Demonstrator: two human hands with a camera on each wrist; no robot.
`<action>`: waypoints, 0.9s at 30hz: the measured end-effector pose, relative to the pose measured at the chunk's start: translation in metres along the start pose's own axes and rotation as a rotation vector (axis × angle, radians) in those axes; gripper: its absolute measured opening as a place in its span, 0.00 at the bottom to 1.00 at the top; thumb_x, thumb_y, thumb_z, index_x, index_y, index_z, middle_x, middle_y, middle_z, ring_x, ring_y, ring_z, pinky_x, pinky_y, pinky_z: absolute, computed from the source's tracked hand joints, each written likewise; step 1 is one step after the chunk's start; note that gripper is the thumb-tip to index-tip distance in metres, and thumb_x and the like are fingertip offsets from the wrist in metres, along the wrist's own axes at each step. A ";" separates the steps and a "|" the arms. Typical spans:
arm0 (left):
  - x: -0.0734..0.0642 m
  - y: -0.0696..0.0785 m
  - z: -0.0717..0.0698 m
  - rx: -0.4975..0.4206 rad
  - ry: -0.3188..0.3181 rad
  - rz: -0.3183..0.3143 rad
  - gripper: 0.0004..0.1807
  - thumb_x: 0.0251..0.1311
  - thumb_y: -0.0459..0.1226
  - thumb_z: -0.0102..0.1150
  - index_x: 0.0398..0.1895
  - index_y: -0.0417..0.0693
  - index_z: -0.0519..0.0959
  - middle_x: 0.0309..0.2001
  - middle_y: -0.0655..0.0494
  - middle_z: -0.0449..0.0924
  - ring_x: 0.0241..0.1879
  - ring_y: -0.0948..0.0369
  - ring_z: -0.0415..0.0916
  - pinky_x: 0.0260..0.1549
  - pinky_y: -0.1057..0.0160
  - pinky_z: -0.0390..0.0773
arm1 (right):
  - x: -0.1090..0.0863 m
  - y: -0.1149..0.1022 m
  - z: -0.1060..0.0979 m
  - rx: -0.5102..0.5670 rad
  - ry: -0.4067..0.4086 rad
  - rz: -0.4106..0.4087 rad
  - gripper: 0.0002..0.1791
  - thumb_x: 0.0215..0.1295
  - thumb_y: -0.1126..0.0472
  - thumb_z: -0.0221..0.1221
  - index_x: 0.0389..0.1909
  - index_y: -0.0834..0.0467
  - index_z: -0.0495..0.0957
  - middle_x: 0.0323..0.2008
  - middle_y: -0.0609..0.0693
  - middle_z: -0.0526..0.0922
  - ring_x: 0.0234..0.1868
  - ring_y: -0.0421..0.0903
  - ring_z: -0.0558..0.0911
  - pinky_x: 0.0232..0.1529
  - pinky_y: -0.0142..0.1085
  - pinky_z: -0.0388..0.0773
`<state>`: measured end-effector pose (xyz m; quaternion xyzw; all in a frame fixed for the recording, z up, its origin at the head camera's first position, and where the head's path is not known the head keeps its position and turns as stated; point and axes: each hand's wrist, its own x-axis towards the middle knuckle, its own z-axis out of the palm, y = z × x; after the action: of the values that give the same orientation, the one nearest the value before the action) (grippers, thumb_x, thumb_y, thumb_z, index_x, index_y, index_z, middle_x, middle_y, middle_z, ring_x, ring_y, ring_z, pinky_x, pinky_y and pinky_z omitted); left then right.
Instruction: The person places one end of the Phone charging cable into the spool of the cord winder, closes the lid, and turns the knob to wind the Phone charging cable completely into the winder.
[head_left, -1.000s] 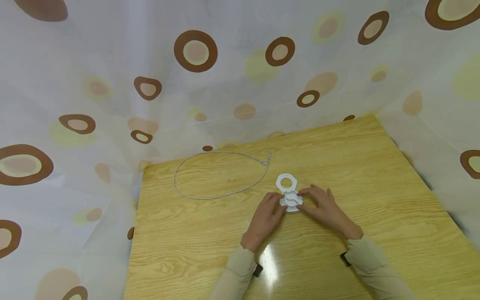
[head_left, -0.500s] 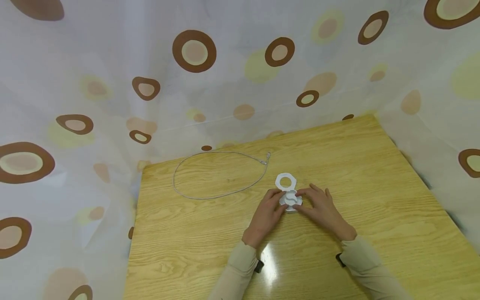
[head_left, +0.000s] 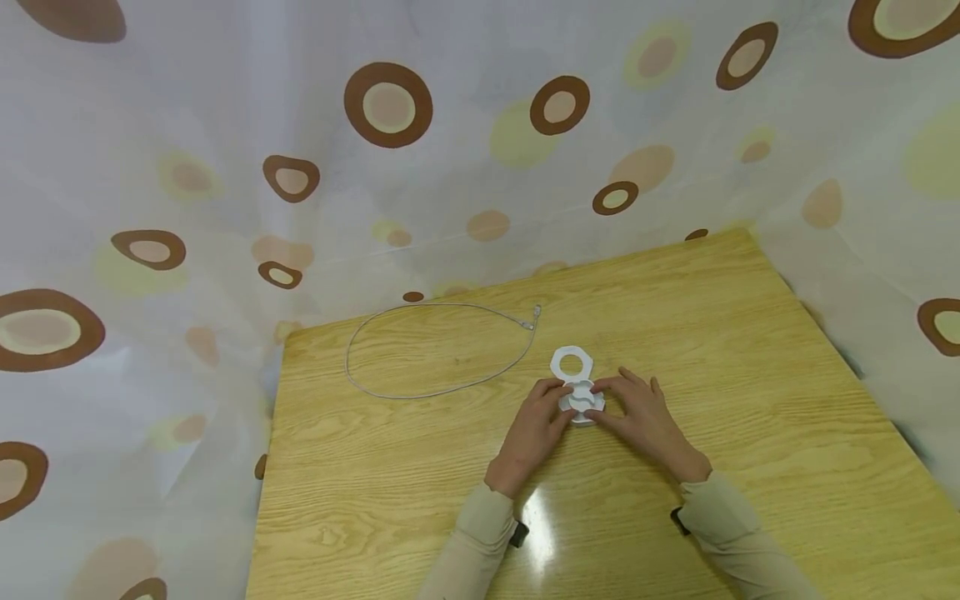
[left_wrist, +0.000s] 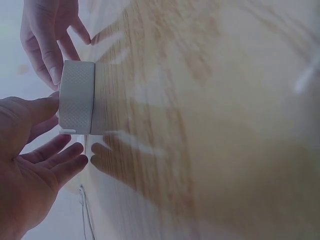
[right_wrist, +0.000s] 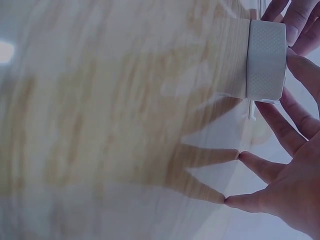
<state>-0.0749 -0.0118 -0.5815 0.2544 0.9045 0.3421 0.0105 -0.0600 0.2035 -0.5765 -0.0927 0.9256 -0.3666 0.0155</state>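
Head view has a white case (head_left: pixel 582 402) on the table (head_left: pixel 390 500), a white ring (head_left: pixel 559 364) adjoining its far side; the curved shapes inside the case are too small to make out clearly. Left hand (head_left: pixel 531 423) and right hand (head_left: pixel 643 412) each hold the case between thumb and forefinger, their tips covering parts of its rim. Both wrist views catch its dimpled side, the inside hidden, and cut off the opposite hand. A looped cable (head_left: pixel 397 397) lies farther left, near the patterned sheet (head_left: pixel 450 158). Sleeves (head_left: pixel 480 533) run out of frame.
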 end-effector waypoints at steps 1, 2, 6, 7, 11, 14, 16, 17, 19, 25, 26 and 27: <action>0.000 0.000 0.000 0.002 -0.001 -0.004 0.21 0.73 0.39 0.64 0.65 0.40 0.81 0.67 0.45 0.77 0.66 0.52 0.79 0.66 0.60 0.80 | 0.000 0.000 0.000 -0.001 0.001 -0.003 0.22 0.66 0.51 0.72 0.55 0.58 0.84 0.60 0.59 0.86 0.77 0.75 0.65 0.69 0.85 0.45; 0.000 0.000 0.000 -0.003 0.002 -0.005 0.21 0.73 0.38 0.64 0.65 0.40 0.81 0.66 0.45 0.77 0.66 0.52 0.79 0.66 0.60 0.80 | 0.000 0.000 0.000 -0.002 0.002 -0.006 0.22 0.66 0.51 0.72 0.55 0.58 0.84 0.60 0.59 0.87 0.77 0.75 0.65 0.69 0.85 0.45; 0.000 0.000 0.000 0.013 -0.003 -0.019 0.20 0.73 0.39 0.64 0.63 0.41 0.81 0.67 0.47 0.78 0.67 0.54 0.79 0.66 0.62 0.79 | -0.001 0.001 0.000 -0.007 0.006 -0.013 0.22 0.66 0.52 0.72 0.55 0.58 0.84 0.60 0.60 0.86 0.76 0.75 0.66 0.69 0.85 0.45; 0.000 0.000 0.000 0.013 -0.003 -0.021 0.20 0.73 0.39 0.64 0.63 0.41 0.81 0.67 0.47 0.78 0.67 0.54 0.79 0.66 0.62 0.79 | 0.000 0.002 0.001 -0.007 0.006 -0.014 0.21 0.67 0.52 0.72 0.55 0.58 0.84 0.60 0.60 0.86 0.76 0.75 0.66 0.69 0.85 0.45; 0.000 0.000 0.001 0.018 -0.010 -0.029 0.19 0.73 0.40 0.64 0.62 0.42 0.81 0.67 0.48 0.78 0.67 0.55 0.79 0.67 0.63 0.79 | 0.000 0.004 0.001 -0.004 0.000 -0.015 0.21 0.67 0.51 0.71 0.56 0.57 0.84 0.61 0.60 0.86 0.77 0.74 0.66 0.69 0.85 0.45; 0.000 0.001 0.001 0.020 -0.011 -0.031 0.19 0.73 0.40 0.64 0.62 0.42 0.81 0.67 0.49 0.78 0.67 0.55 0.79 0.67 0.63 0.79 | 0.000 0.006 0.001 -0.001 -0.001 -0.019 0.20 0.68 0.51 0.70 0.56 0.57 0.84 0.61 0.59 0.86 0.77 0.74 0.66 0.68 0.85 0.45; 0.000 0.001 0.001 0.022 -0.010 -0.031 0.18 0.73 0.40 0.64 0.61 0.42 0.81 0.67 0.49 0.78 0.67 0.55 0.79 0.67 0.63 0.78 | 0.000 0.006 0.002 -0.002 -0.001 -0.023 0.20 0.69 0.51 0.70 0.56 0.57 0.84 0.61 0.59 0.86 0.77 0.74 0.66 0.68 0.85 0.45; 0.000 0.001 0.001 0.020 -0.010 -0.032 0.18 0.73 0.40 0.64 0.61 0.42 0.81 0.66 0.49 0.78 0.67 0.55 0.79 0.67 0.63 0.78 | 0.000 0.006 0.002 -0.001 -0.001 -0.025 0.20 0.69 0.51 0.70 0.56 0.56 0.84 0.61 0.59 0.86 0.77 0.74 0.66 0.68 0.85 0.45; 0.000 0.001 0.000 0.017 -0.009 -0.034 0.18 0.73 0.40 0.64 0.60 0.41 0.81 0.66 0.49 0.78 0.67 0.55 0.79 0.67 0.63 0.78 | -0.001 0.007 0.002 0.002 -0.002 -0.026 0.20 0.69 0.51 0.69 0.56 0.57 0.83 0.61 0.59 0.86 0.77 0.75 0.65 0.69 0.85 0.44; 0.000 0.002 -0.001 0.008 -0.002 -0.030 0.16 0.73 0.40 0.64 0.56 0.40 0.82 0.65 0.48 0.78 0.67 0.54 0.79 0.67 0.62 0.79 | -0.002 0.006 0.001 0.020 -0.008 -0.031 0.19 0.70 0.54 0.68 0.57 0.58 0.83 0.61 0.60 0.86 0.76 0.76 0.65 0.69 0.85 0.43; 0.000 0.002 -0.001 0.006 0.001 -0.029 0.15 0.73 0.39 0.65 0.56 0.39 0.82 0.65 0.48 0.78 0.66 0.54 0.80 0.66 0.62 0.79 | -0.002 0.006 0.000 0.021 -0.009 -0.033 0.19 0.70 0.54 0.68 0.57 0.58 0.82 0.61 0.61 0.86 0.76 0.76 0.65 0.69 0.85 0.43; 0.000 0.002 -0.001 0.004 0.005 -0.027 0.15 0.72 0.39 0.65 0.55 0.39 0.82 0.65 0.47 0.79 0.66 0.54 0.80 0.66 0.62 0.79 | -0.002 0.006 0.000 0.024 -0.011 -0.033 0.19 0.71 0.55 0.68 0.57 0.58 0.82 0.61 0.61 0.86 0.76 0.77 0.65 0.69 0.85 0.42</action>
<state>-0.0738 -0.0109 -0.5796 0.2414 0.9086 0.3407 0.0121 -0.0588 0.2077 -0.5808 -0.1099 0.9194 -0.3773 0.0154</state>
